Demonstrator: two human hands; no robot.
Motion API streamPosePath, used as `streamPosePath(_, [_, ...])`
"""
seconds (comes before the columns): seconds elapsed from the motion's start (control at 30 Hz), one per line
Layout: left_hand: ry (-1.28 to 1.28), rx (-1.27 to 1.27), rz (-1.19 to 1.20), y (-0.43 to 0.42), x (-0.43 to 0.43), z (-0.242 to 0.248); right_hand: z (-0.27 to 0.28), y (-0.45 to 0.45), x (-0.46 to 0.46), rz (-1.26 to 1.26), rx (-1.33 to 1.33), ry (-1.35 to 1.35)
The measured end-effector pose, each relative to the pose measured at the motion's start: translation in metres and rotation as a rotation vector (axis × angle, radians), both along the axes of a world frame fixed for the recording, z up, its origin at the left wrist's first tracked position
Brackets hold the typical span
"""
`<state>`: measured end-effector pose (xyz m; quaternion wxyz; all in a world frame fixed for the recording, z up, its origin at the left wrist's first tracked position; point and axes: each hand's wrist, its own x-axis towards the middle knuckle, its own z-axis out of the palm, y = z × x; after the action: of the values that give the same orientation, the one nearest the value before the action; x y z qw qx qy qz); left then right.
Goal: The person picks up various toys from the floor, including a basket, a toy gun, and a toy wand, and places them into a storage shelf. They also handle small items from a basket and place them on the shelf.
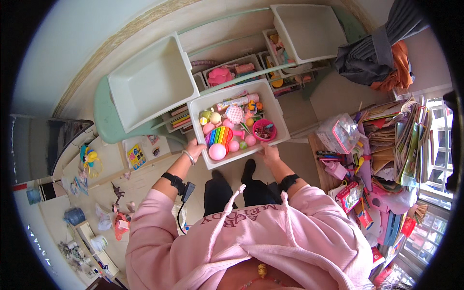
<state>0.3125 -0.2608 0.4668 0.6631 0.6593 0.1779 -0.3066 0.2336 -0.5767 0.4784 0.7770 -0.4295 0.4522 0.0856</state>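
Note:
Both my hands hold a white plastic bin [237, 90] of toys, tilted so that I look into it. My left hand [194, 149] grips its near left corner, and my right hand [270, 152] is at the near edge toward the right. Inside lie a rainbow pop-it toy [219, 136], a pink ball [217, 152], a pink round basket [264, 130] filled with small pieces, a pink-and-white tube [237, 102] and several smaller balls. The bin's far side meets the green rail of a storage rack [250, 77].
Two bare white bins [152, 83] [310, 32] sit on the rack's top, left and right. Lower bins hold toys, among them a pink one [220, 76]. A cluttered desk [315, 159] with books [413, 145] stands right. Toys and bags [104, 216] lie on the floor at left.

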Motion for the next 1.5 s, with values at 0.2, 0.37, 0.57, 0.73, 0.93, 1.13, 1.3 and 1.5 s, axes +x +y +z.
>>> streamPosePath(0.2, [0.176,-0.032,0.025,-0.035,0.033,0.004,-0.019,-0.024,0.043,-0.191,-0.130,0.041])
streamPosePath(0.37, [0.109,-0.079,-0.011,-0.066,0.068,-0.001,-0.012,-0.053,0.074,-0.265,-0.081,0.020])
streamPosePath(0.57, [-0.001,-0.197,0.065,-0.076,0.126,-0.003,-0.019,-0.053,0.125,-0.316,-0.097,-0.009])
streamPosePath(0.73, [0.217,-0.445,0.171,-0.058,0.146,-0.002,-0.035,-0.045,0.191,-0.303,-0.100,-0.144])
streamPosePath(0.93, [0.140,-0.431,0.223,-0.052,0.164,-0.033,-0.056,-0.033,0.255,-0.264,-0.053,-0.209])
streamPosePath(1.13, [-0.196,-0.297,0.308,-0.060,0.198,-0.069,-0.113,-0.030,0.298,-0.281,-0.002,-0.134])
streamPosePath(1.3, [-0.105,-0.101,0.302,-0.053,0.206,-0.107,-0.142,-0.032,0.304,-0.202,0.015,-0.074])
streamPosePath(1.5, [-0.332,0.075,0.211,-0.043,0.206,-0.155,-0.125,-0.061,0.319,0.234,-0.274,0.236])
